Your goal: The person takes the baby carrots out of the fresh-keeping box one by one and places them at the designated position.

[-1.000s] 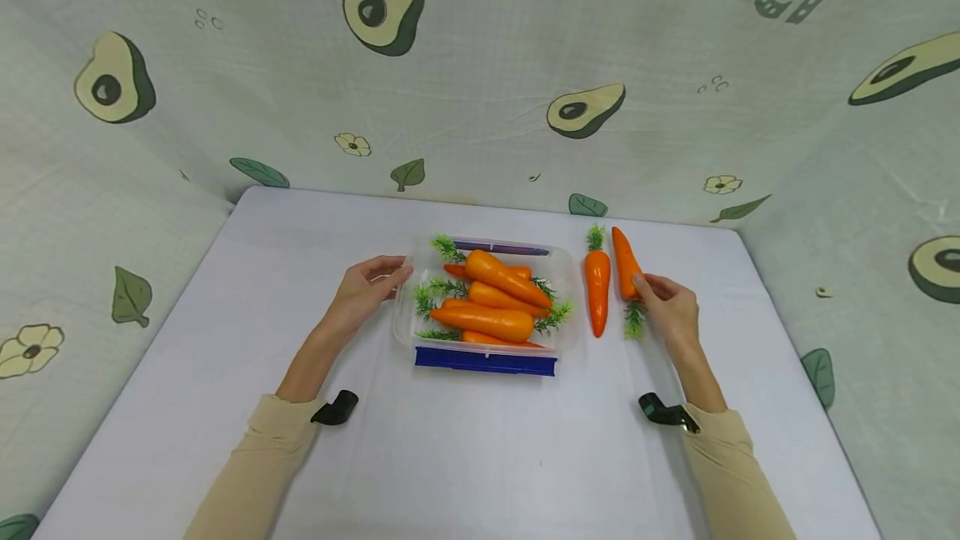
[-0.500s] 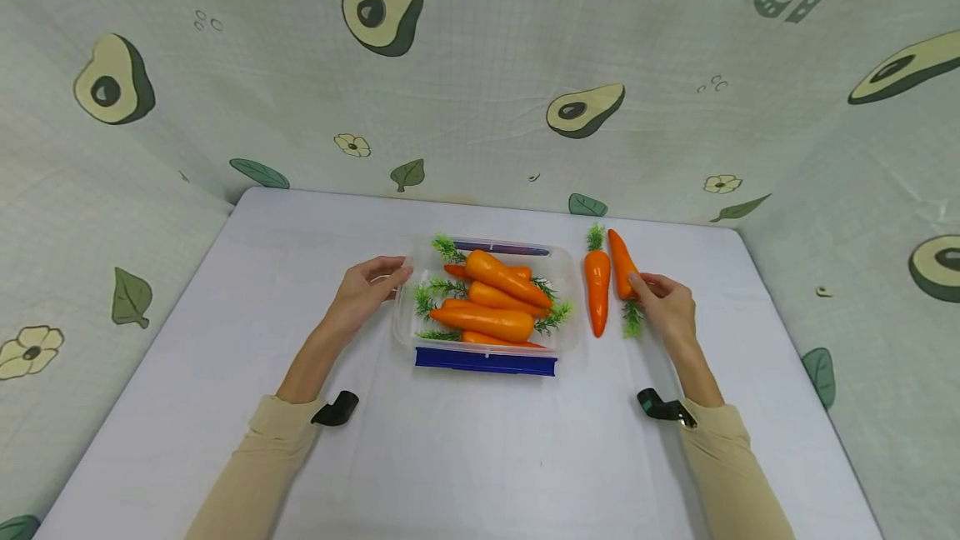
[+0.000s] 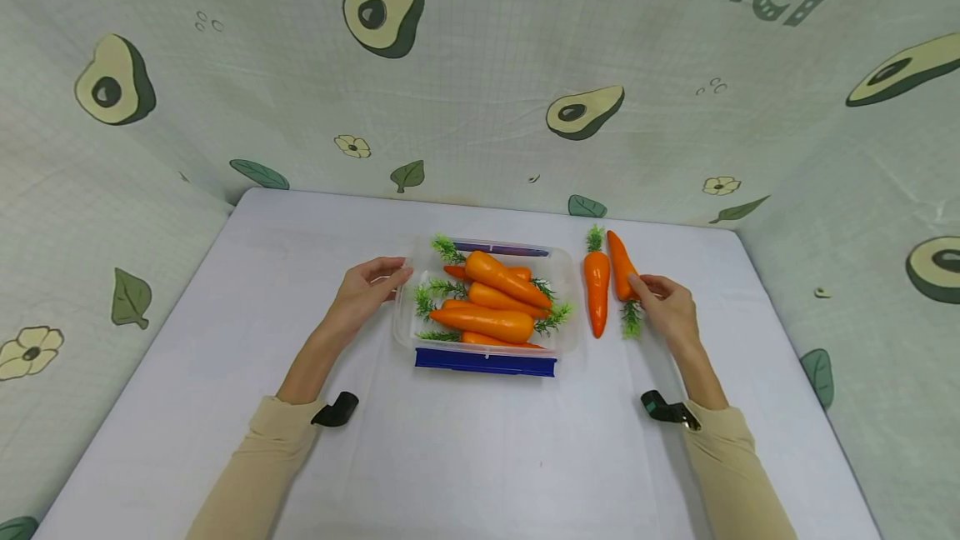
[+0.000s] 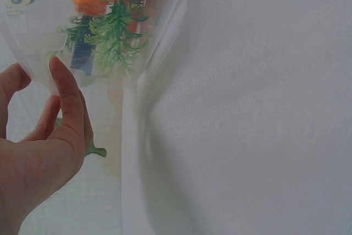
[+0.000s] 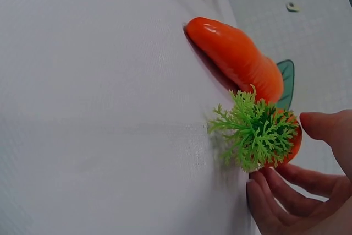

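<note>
A clear plastic food container [image 3: 568, 273] with blue clips holds several orange toy carrots [image 3: 487, 322] with green tops, pointing different ways. At its left end my left hand [image 3: 365, 294] pinches the rim between thumb and fingers; the left wrist view shows the container's corner [image 4: 41, 72] there. To the right of the container, my right hand [image 3: 670, 307] grips a carrot [image 3: 622, 265] by its thick end, just above the greens. In the right wrist view its leafy top [image 5: 256, 133] faces the camera. Another carrot [image 3: 597, 290] lies close to its left, greens pointing away.
A white cloth-covered table [image 3: 480, 457] bears everything. Behind it and at both sides hangs a pale cloth [image 3: 480, 90] printed with avocados and leaves. Black wrist cameras [image 3: 337, 409] sit by both beige sleeves.
My right hand has shifted the gripped carrot slightly left, its tip now nearer the loose carrot. My left hand and the container have stayed in place.
</note>
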{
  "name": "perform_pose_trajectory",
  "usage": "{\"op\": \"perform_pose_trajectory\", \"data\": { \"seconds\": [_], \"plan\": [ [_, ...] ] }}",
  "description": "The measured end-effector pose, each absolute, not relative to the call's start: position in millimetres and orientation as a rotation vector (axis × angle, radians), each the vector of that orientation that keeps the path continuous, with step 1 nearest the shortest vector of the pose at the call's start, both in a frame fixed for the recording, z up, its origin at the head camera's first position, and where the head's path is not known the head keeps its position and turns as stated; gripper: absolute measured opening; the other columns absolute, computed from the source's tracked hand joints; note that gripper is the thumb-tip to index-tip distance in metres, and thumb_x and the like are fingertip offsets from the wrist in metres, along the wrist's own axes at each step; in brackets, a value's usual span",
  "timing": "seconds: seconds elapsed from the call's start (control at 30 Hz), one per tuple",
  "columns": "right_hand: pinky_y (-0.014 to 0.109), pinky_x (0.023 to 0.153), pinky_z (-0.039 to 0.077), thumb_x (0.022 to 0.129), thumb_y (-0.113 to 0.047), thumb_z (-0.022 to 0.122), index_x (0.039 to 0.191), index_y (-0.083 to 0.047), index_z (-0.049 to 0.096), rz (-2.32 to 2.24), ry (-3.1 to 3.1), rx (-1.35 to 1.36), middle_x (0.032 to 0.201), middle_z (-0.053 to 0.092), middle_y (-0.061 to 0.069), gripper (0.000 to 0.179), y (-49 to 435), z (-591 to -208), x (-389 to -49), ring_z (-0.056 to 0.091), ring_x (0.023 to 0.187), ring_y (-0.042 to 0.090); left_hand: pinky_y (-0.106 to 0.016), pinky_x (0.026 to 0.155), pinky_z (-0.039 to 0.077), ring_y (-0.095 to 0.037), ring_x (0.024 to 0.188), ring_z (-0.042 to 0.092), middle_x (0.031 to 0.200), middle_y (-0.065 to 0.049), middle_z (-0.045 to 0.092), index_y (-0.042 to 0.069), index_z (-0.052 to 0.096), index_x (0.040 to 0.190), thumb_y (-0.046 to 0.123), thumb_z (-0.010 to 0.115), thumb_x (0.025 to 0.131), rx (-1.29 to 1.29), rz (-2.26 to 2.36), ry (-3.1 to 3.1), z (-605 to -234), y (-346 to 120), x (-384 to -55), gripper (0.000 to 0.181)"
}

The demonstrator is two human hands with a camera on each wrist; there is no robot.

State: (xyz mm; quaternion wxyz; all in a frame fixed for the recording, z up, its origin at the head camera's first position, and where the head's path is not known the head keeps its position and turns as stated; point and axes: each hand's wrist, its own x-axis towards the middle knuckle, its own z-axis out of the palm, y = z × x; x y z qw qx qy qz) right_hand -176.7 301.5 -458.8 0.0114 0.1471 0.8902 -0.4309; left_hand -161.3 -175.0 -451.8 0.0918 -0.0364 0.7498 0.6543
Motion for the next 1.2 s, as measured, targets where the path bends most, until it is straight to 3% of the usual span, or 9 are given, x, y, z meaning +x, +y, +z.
{"op": "perform_pose_trajectory", "data": {
  "seconds": [0.13,0.43,0.8,1.2],
  "plan": [
    [0.027,0.087,0.044,0.101,-0.056,0.057,0.141,0.003,0.057,-1.350,2.764,0.449,0.136,0.060,0.027,0.071,302.2,-458.3,-174.5,0.056,0.122,0.037,-0.022,0.088,0.054,-0.032,0.121,0.061,0.129,-0.014,0.063,0.001,0.059,0.140,0.034,0.069,0.101,-0.095,1.942,2.231,-452.4,-175.0,-160.1,0.052],
    [0.049,0.106,0.045,0.104,-0.044,0.059,0.139,0.002,0.059,-1.307,2.911,0.342,0.133,0.062,0.024,0.058,300.0,-450.7,-171.9,0.057,0.124,0.038,-0.025,0.089,0.055,-0.033,0.120,0.061,0.128,-0.013,0.064,0.003,0.061,0.139,0.035,0.070,0.100,-0.085,1.946,2.236,-455.1,-175.2,-160.8,0.051],
    [0.053,0.106,0.046,0.105,-0.032,0.060,0.137,0.004,0.060,-1.302,3.001,0.132,0.137,0.061,0.023,0.048,289.0,-432.9,-170.4,0.057,0.124,0.040,-0.032,0.095,0.054,-0.032,0.121,0.061,0.130,-0.014,0.063,0.001,0.059,0.140,0.035,0.068,0.101,-0.085,1.939,2.236,-454.0,-175.9,-160.6,0.052],
    [0.058,0.104,0.046,0.101,-0.017,0.068,0.130,0.008,0.062,-1.318,3.085,-0.160,0.130,0.063,0.027,0.039,262.6,-407.5,-166.5,0.058,0.119,0.045,-0.026,0.091,0.055,-0.033,0.121,0.061,0.129,-0.014,0.063,0.002,0.060,0.140,0.034,0.069,0.101,-0.084,1.946,2.230,-451.7,-176.1,-162.0,0.051]
  ]
}}
